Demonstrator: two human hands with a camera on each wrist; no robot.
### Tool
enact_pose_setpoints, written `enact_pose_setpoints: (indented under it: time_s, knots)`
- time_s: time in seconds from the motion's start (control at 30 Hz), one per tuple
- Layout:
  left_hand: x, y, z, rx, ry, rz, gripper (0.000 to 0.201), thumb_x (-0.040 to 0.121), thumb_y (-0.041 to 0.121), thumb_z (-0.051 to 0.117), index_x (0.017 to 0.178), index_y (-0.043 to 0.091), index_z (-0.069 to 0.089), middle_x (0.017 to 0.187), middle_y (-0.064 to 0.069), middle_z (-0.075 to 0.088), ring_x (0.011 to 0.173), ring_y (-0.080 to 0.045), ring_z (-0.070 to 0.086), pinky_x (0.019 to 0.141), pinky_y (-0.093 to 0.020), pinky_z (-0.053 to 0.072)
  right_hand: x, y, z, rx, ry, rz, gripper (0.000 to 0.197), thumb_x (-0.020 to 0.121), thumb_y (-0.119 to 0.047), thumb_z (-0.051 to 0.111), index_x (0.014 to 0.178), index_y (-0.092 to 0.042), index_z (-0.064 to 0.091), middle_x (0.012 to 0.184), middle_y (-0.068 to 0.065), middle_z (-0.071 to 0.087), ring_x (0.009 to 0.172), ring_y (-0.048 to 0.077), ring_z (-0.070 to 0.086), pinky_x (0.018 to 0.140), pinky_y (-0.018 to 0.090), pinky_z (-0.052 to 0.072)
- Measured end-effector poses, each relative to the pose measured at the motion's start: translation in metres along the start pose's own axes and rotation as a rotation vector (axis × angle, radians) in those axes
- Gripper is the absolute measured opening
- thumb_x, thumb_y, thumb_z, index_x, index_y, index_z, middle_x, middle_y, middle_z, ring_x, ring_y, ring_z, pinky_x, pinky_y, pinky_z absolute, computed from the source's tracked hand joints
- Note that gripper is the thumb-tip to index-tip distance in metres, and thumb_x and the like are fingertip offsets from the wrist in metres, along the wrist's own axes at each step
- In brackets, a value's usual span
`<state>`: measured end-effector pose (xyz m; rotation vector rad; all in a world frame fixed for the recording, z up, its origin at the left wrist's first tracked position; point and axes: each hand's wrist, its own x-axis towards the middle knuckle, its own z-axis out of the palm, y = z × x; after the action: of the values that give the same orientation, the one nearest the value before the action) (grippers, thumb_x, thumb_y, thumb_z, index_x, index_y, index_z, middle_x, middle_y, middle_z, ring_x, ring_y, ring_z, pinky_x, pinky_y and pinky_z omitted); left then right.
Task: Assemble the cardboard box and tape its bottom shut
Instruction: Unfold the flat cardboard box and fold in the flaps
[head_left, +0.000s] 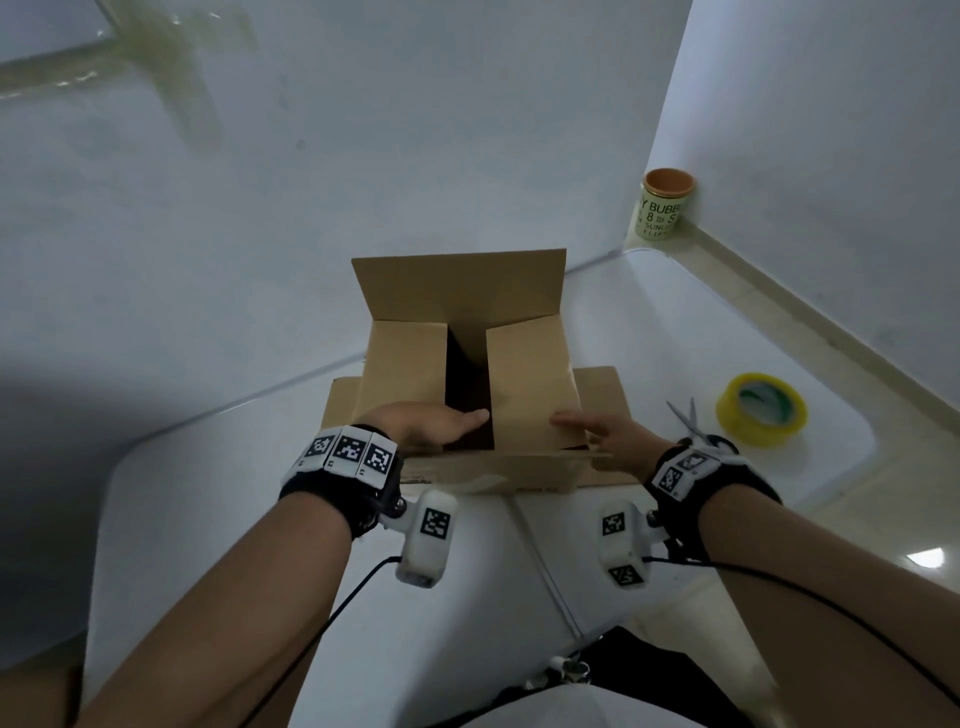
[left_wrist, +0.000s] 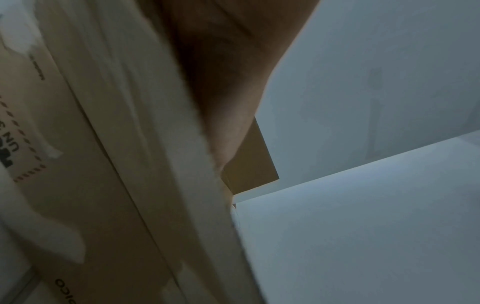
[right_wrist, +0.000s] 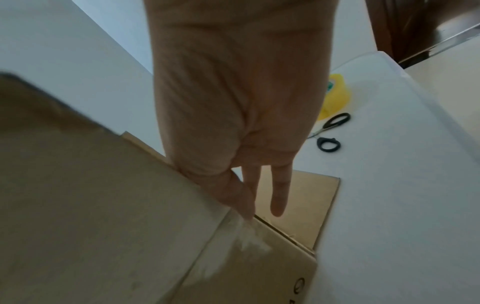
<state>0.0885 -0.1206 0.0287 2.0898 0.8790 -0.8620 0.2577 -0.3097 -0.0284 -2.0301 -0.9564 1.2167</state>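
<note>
1. A white table (head_left: 649, 332) stands pushed into the corner of pale walls; a cross of yellowed tape (head_left: 171, 57) is stuck on the wall at far left.
2. The cardboard box (head_left: 462, 384) sits at the middle of the table, near its front edge, open side up. Its far flap (head_left: 457, 286) stands upright; two inner flaps are folded inward with a dark gap between them.
3. The left hand (head_left: 421, 423) lies flat on the left inner flap (head_left: 402, 361) at its near end — fingers straight and together, tips reaching toward the gap. It grips nothing. The left wrist view shows only the heel of the hand against blurred cardboard, with the near flap's edge pale and smeared.
4. The right hand (head_left: 605, 431) is spread open on the right inner flap (head_left: 530, 379), near its front right corner. In the right wrist view its fingers (right_wrist: 279, 197) are straight; some tips press the flap's edge, one hangs clear over the outer flap (right_wrist: 309, 205) lying flat on the table. No finger is curled round anything.
5. Scissors (head_left: 691, 421) lie on the table just right of the box, black handles toward the person.
6. A yellow tape roll (head_left: 761, 410) lies beside the scissors, near the table's right edge.
7. A pale green cup (head_left: 662, 208) with an orange inside stands on the floor beyond the table's far right corner — lettering on it only partly legible.
</note>
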Motion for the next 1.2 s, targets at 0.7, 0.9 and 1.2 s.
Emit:
enact_pose_setpoints:
  time_s: [0.7,0.9,1.2]
  knots:
    - [0.042,-0.044,-0.013,0.19,0.405,0.106,0.065,0.094,0.026,0.051,0.14,0.059,0.02,0.162,0.008,-0.002,0.149,-0.031,-0.007,0.115,-0.064,0.005,0.048,-0.024,-0.005,-0.382,0.405,0.149,0.086,0.077,-0.032,0.074,0.145,-0.016,0.024,0.144,0.016,0.03,0.125,0.036,0.045,0.103,0.046,0.044]
    - [0.038,-0.043,-0.02,0.407,0.163,0.04,0.092,0.083,0.036,0.07,0.152,0.036,0.008,0.16,-0.003,-0.004,0.147,-0.04,-0.002,0.116,-0.052,0.009,0.079,-0.075,-0.032,-0.6,0.611,-0.155,0.071,0.083,-0.013,0.06,0.145,-0.015,0.026,0.155,0.009,0.014,0.138,0.035,0.025,0.109,0.05,0.034]
    - [0.048,-0.045,-0.031,0.526,0.007,-0.046,0.126,0.065,0.035,0.086,0.147,0.048,-0.009,0.16,0.0,-0.019,0.143,-0.051,-0.006,0.111,-0.068,0.016,0.141,-0.154,-0.038,-0.827,0.521,-0.177,0.059,0.097,-0.039,0.042,0.148,-0.013,0.027,0.152,0.012,0.03,0.143,0.029,0.023,0.116,0.053,0.012]
